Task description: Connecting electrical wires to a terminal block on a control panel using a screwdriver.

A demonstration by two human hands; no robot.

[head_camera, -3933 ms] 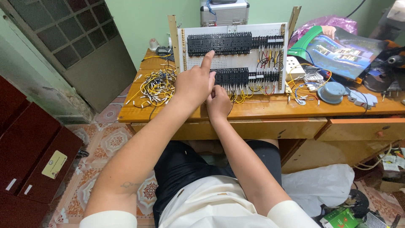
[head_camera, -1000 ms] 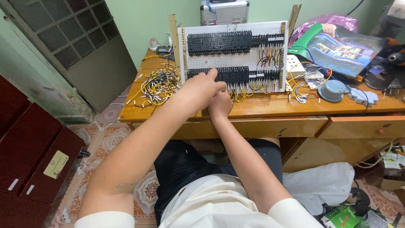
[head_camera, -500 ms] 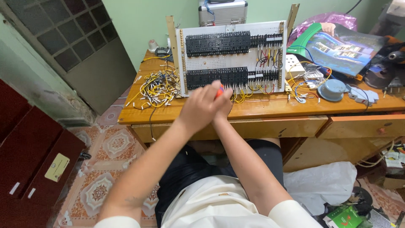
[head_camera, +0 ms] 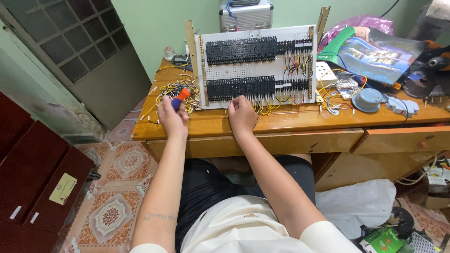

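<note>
Orange-and-blue screwdriver (head_camera: 179, 98) gripped in closed left hand (head_camera: 171, 116), tip hidden behind the fingers. Right hand (head_camera: 241, 112) curled loosely, pinching yellow wires (head_camera: 262, 108) under the white panel (head_camera: 255, 65). Best steadied with the wire held taut just beyond the fingertips.

Cream short sleeves, black trousers, small tattoo on left forearm

Screwdriver and wiring panel

An orange-and-blue-handled screwdriver (head_camera: 178, 99), apparently tilted, is raised over the counter's left end; the white panel (head_camera: 257, 65) stands upright mid-counter.
</note>
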